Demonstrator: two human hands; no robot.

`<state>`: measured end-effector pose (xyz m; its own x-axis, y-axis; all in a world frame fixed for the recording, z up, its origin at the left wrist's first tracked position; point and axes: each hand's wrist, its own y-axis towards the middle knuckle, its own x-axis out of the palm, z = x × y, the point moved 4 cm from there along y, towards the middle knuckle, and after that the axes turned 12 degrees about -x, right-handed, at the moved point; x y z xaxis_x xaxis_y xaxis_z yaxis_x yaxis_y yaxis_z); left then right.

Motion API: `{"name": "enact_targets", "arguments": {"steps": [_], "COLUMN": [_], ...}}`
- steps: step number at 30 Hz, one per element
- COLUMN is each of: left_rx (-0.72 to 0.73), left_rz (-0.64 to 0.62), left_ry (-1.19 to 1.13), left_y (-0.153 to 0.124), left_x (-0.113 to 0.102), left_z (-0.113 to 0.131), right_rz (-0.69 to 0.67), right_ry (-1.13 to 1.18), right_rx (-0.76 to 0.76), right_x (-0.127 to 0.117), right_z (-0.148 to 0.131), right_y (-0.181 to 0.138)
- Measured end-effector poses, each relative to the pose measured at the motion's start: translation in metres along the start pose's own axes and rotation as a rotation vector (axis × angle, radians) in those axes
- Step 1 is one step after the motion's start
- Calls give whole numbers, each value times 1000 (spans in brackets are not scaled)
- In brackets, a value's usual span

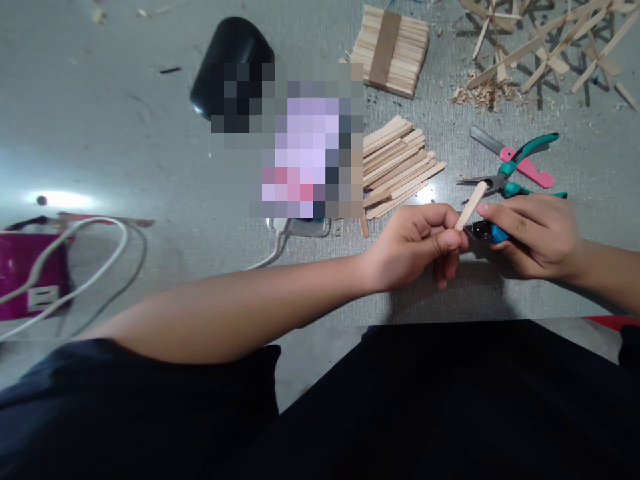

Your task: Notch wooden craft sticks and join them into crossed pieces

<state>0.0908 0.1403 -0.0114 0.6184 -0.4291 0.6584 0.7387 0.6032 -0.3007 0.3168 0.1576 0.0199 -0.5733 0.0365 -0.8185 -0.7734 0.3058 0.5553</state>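
Observation:
My left hand (417, 243) is closed, pinching the lower end of a wooden craft stick (471, 207) between thumb and fingertips. The stick slants up to the right. My right hand (535, 230) is closed around a blue and black utility knife (493, 231), its blade end close beside the stick and my left fingertips. Whether the blade touches the wood I cannot tell. Just beyond the hands lie teal-handled pliers (505, 175) with their jaws apart. A pink folding knife (533, 169) rests partly under them.
Loose craft sticks (400, 167) lie left of the pliers, with a banded bundle (393, 50) behind. Star-like stick assemblies (547, 57) and wood shavings (490, 93) occupy the far right. A blurred screen (305, 147), a black rounded object (230, 63), a white cable (113, 250) and a magenta box (37, 267) are leftward.

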Motion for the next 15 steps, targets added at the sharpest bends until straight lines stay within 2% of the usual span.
{"name": "enact_targets", "arguments": {"steps": [5,15], "left_rx": [12,-4], "left_rz": [-33,-21], "left_ry": [23,2], "left_y": [-1,0], "left_x": [3,1], "left_z": [0,3], "right_rz": [18,1], "right_ry": [-22,18], "right_rx": [0,-16], "right_x": [-1,-6], "right_z": [0,0], "right_y": [2,3]}}
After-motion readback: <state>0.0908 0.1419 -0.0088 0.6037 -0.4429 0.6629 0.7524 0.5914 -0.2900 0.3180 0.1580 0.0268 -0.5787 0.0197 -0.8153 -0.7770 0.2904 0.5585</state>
